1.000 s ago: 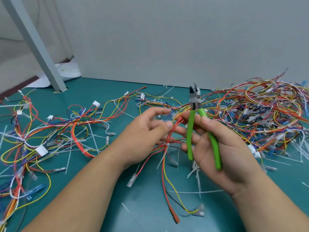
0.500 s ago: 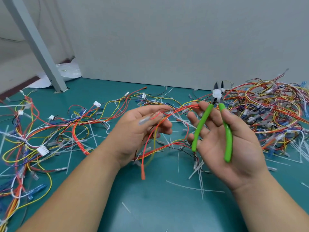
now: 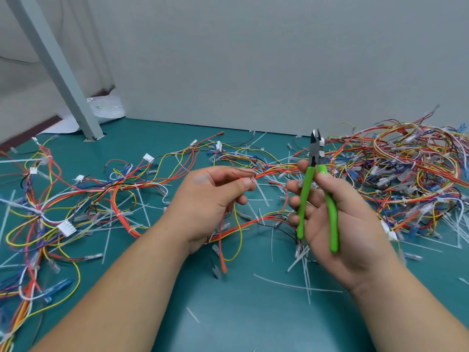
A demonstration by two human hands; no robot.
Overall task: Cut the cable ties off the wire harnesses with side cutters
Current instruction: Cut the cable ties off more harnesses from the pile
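Note:
My right hand grips green-handled side cutters, jaws pointing up and slightly apart above my fingers. My left hand pinches a red and yellow wire harness between thumb and fingers, lifted above the green table. A white cable tie sticks out of the harness just right of my left fingertips. The harness runs right, passing behind the cutters, and its loose ends hang down under my left hand. The cutter jaws are above the harness and touch no tie.
A big tangle of harnesses fills the right of the table, and spread-out harnesses lie at the left. Cut white ties litter the middle. A grey post stands at the back left before a grey wall.
My right hand has brought the cutters back left and upright, closer to the harness. My left hand has slid along the harness, whose hanging ends have dropped lower.

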